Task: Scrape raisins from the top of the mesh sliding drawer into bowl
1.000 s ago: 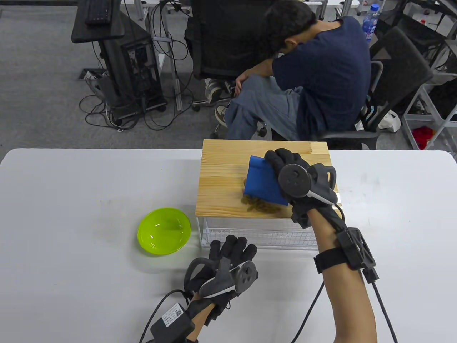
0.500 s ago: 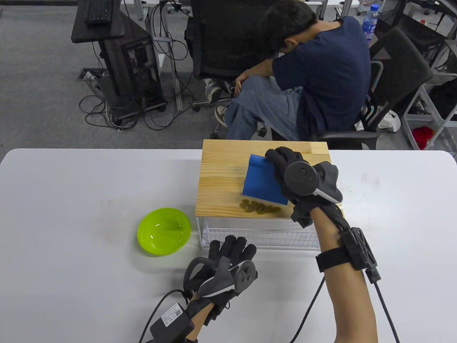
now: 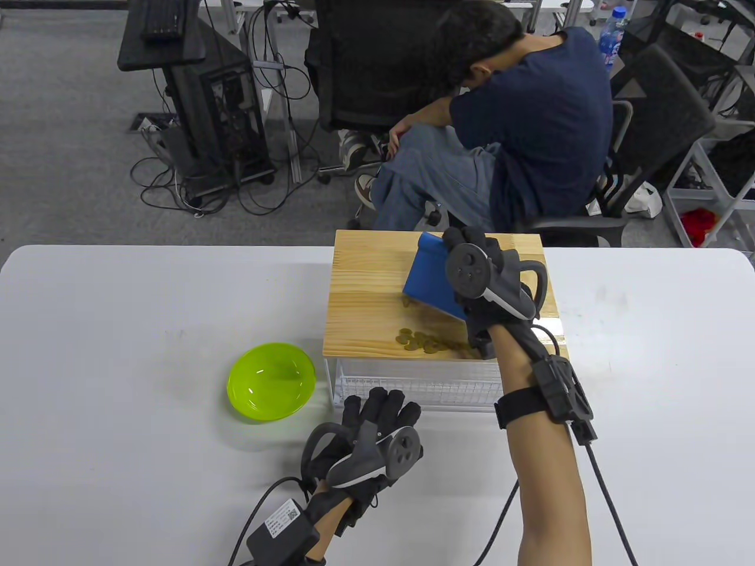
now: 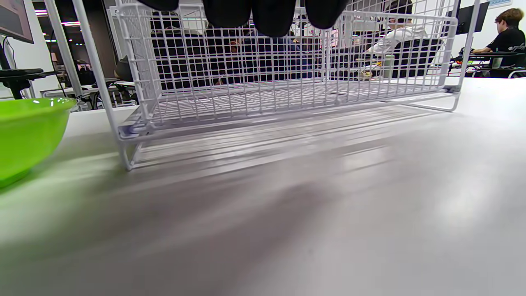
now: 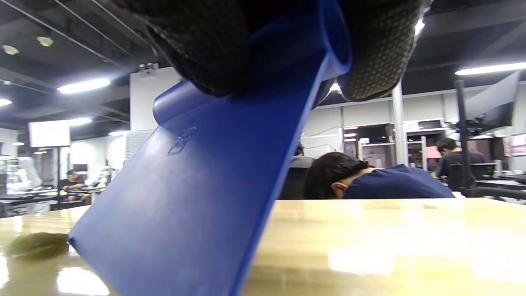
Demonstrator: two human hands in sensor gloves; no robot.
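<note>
A wooden top (image 3: 365, 283) covers the white mesh drawer (image 3: 413, 386). Brown raisins (image 3: 430, 342) lie in a row near its front edge, and one raisin (image 3: 406, 302) sits by the scraper's lower left corner. My right hand (image 3: 472, 259) grips a blue scraper (image 3: 430, 280), tilted on the wood behind the raisins. In the right wrist view the blue scraper (image 5: 197, 193) is pinched between my fingers (image 5: 197, 41), one raisin (image 5: 39, 245) beside its edge. My left hand (image 3: 377, 421) rests flat on the table before the drawer (image 4: 287, 74). A green bowl (image 3: 271, 381) stands left of the drawer.
A white table (image 3: 118, 330) carries everything. A person (image 3: 519, 118) sits hunched on a chair just beyond the table's far edge. Cables run from both forearms toward the near edge. The green bowl (image 4: 28, 135) stands close to the drawer's left corner.
My right hand has lifted the scraper back from the front edge toward the middle of the wood, leaving the raisins in a row near the edge. The left hand stayed put.
</note>
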